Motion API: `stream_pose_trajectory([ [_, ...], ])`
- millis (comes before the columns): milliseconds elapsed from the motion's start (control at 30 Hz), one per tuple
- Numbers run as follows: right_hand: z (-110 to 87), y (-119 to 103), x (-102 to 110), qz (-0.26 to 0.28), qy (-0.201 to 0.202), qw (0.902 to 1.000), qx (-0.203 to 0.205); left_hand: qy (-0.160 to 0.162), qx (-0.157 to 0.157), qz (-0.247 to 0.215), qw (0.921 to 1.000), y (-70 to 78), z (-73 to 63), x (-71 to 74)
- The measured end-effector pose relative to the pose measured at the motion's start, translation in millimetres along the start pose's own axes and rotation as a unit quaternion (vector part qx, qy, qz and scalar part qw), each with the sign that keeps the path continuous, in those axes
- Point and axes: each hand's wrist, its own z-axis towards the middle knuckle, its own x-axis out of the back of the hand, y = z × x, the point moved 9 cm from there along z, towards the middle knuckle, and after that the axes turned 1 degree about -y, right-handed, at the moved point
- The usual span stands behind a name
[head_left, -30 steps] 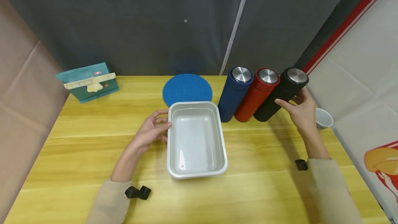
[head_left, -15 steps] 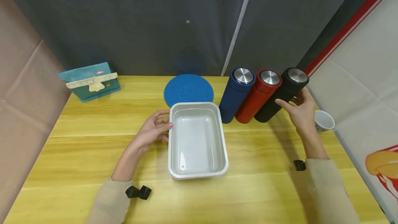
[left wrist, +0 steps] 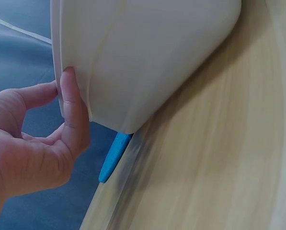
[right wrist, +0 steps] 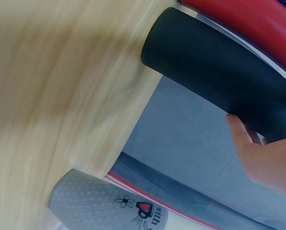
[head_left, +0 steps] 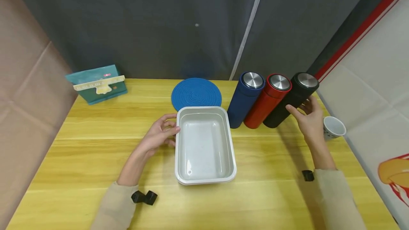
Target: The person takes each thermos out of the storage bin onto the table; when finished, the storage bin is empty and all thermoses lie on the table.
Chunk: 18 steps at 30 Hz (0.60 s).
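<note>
A light grey rectangular plastic tub (head_left: 206, 152) stands at the middle of the table. My left hand (head_left: 159, 134) holds its left rim, with one finger against the outer wall (left wrist: 147, 52) in the left wrist view. At the right, my right hand (head_left: 310, 121) grips a black thermos flask (head_left: 289, 100) around its upper body. This black flask (right wrist: 210, 67) stands upright on the wood in the right wrist view. Left of it stand a red thermos flask (head_left: 265, 104) and a blue one, all with silver lids.
Behind the tub lies a round blue woven mat (head_left: 196, 93). A teal bag (head_left: 99, 84) with a pale yellow clip stands at the back left. A printed white cup (head_left: 333, 127) sits by the right wall. The dark curtain (head_left: 153, 27) closes off the back.
The whole scene has shifted slightly right and down in the head view. Both hands keep their places on the tub and the black thermos flask.
</note>
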Motion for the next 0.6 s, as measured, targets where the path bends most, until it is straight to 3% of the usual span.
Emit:
stream_pose_trajectory([
  [367,-17.0,-1,5,0.125,-0.006,0.9917,0.030,-0.001,0.011,0.011,0.9999,-0.7,0.7,3.0],
  [600,-39.4,-2,2,0.198,-0.013,0.9797,0.031,0.025,0.007,0.023,0.9994,4.6,-6.0,12.2],
])
